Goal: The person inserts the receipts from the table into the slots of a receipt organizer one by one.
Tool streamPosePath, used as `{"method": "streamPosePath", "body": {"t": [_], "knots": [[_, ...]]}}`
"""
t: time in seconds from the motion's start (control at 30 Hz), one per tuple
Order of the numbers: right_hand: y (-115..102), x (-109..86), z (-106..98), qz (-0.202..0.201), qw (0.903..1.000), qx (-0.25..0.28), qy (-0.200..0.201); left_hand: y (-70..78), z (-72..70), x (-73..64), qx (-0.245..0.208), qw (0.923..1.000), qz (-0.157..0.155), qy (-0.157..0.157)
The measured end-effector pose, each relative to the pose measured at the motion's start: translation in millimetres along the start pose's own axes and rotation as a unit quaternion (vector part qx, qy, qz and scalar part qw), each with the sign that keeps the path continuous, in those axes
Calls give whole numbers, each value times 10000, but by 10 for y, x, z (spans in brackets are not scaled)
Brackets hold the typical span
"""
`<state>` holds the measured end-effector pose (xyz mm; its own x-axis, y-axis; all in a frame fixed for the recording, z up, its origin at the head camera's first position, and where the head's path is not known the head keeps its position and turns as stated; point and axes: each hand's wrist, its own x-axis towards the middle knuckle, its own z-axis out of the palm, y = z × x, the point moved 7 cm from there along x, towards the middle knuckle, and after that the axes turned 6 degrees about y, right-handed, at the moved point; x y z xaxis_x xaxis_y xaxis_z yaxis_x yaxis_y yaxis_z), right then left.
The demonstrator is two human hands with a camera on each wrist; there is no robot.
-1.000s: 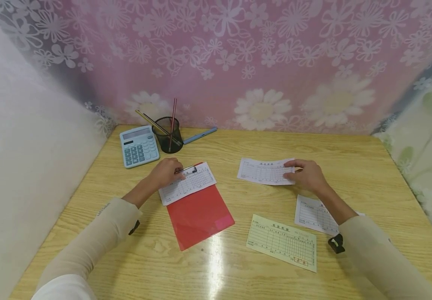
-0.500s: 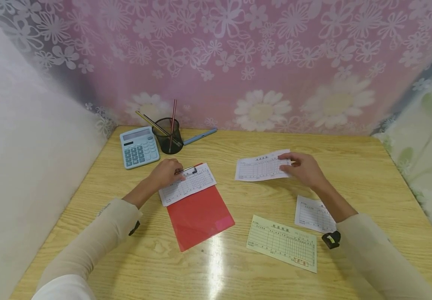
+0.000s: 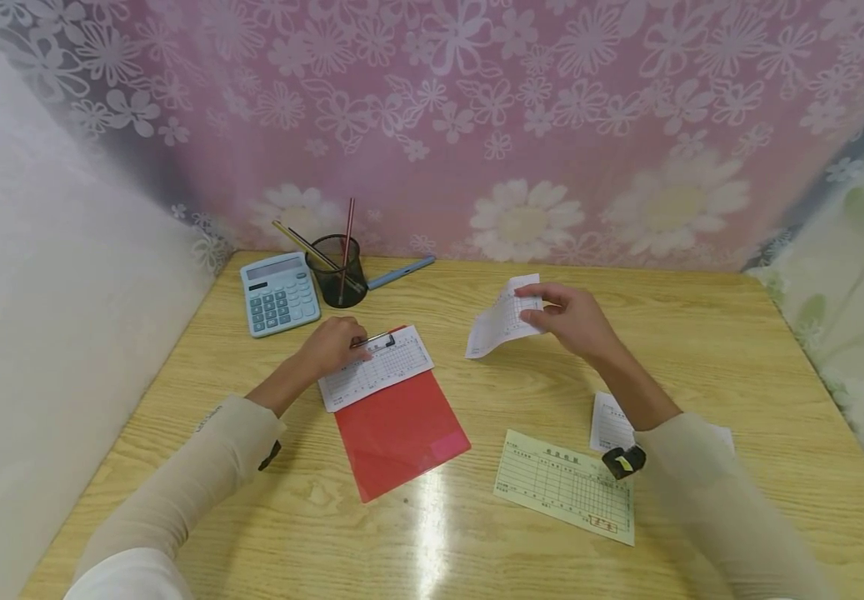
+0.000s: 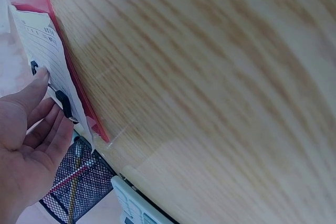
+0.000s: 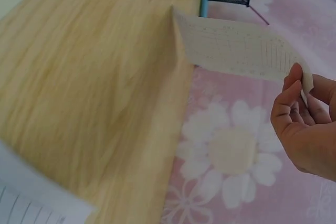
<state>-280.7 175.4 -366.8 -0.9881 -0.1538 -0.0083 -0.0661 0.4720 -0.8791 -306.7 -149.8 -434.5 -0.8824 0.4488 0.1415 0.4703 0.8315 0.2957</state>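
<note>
A red clipboard lies on the table left of centre, with a white receipt slip across its upper part under the metal clip. My left hand is at that clip; in the left wrist view the thumb and curled fingers pinch the clip's black-tipped lever. My right hand pinches another white receipt slip by its right end. That slip is raised and bent, its left end drooping near the table, as the right wrist view also shows.
A yellow receipt slip lies front right. Another white slip is partly hidden beneath the right forearm. At the back left stand a blue calculator and a black mesh pencil cup with pencils; a blue pen lies beside it.
My right hand has lifted its slip and moved left toward the clipboard, the slip turning and bending more. The left hand and clipboard have stayed in place.
</note>
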Motion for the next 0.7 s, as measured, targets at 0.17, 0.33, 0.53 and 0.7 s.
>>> {"method": "streamPosePath", "body": {"t": [0.17, 0.33, 0.53, 0.7], "knots": [[-207, 50, 128, -177, 9990, 394, -85, -1, -3, -7, -21, 10000, -22, 22], [-395, 72, 280, -304, 9937, 1024, -343, -4, -3, -6, -26, 10000, -25, 28], [-528, 82, 505, -359, 9806, 1740, -832, -3, -12, -15, 44, 10000, 28, -3], [-388, 113, 663, -153, 9807, 1624, -1080, 10, -19, -6, 11, 9999, 100, 19]]}}
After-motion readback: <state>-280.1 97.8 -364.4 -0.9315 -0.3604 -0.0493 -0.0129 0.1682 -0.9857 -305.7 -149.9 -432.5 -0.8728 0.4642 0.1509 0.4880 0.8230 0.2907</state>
